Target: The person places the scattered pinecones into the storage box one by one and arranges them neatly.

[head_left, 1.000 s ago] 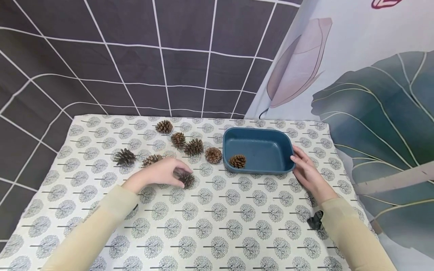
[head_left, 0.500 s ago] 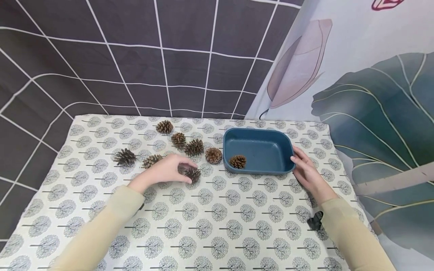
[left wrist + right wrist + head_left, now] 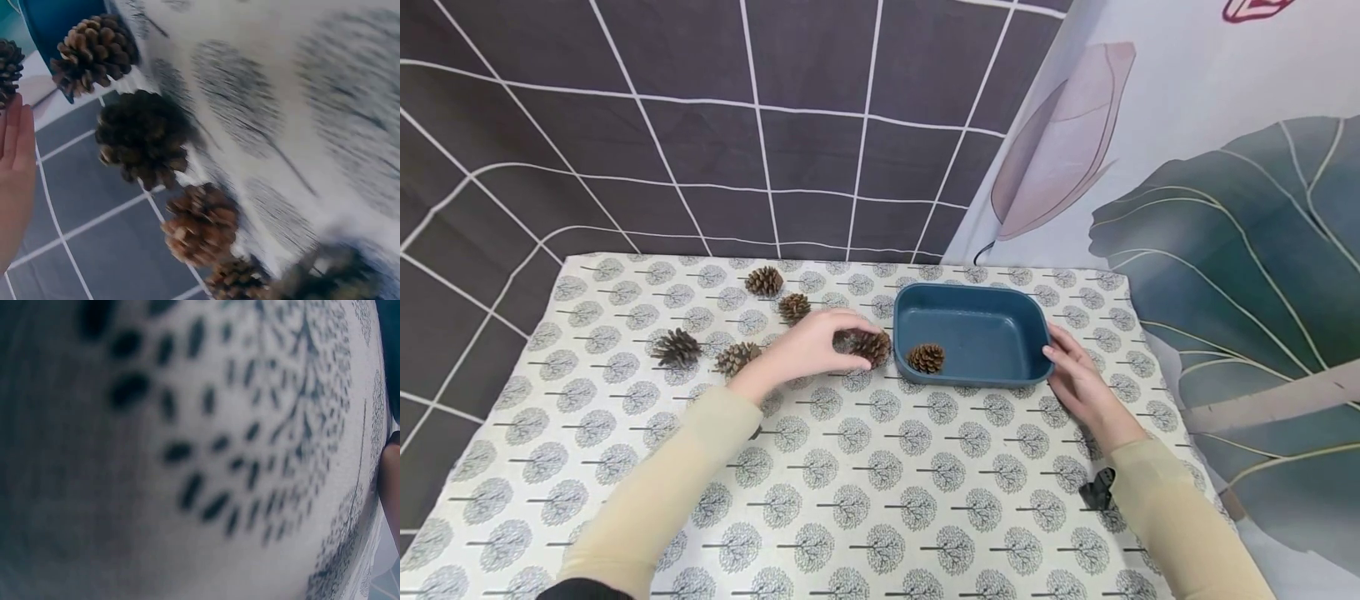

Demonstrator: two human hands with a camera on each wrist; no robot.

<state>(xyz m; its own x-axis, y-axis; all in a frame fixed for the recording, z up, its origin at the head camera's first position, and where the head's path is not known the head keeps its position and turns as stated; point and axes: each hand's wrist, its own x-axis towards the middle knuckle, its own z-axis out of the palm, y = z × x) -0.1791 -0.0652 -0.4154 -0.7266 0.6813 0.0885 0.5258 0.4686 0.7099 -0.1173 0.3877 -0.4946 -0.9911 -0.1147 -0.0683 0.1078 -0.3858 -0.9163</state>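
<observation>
Pinching a roundish brown woody pine cone [image 3: 9,65], your left hand [image 3: 811,346] is nine o'clock of the blue oblong tub [image 3: 985,333], so one cone [image 3: 926,358] in, several left.

Dark white-gridded backdrop [image 3: 808,146], pale leaf-print drape [image 3: 1195,75] at right, tree-patterned tablecloth [image 3: 917,508].

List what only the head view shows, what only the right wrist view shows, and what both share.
Only the head view shows pine cones, the left hand and the gridded backdrop. Only the right wrist view shows the tablecloth up close, its leaf marks enlarged. Both show the tablecloth, part of the right hand and, apparently, the blue tray.
</observation>
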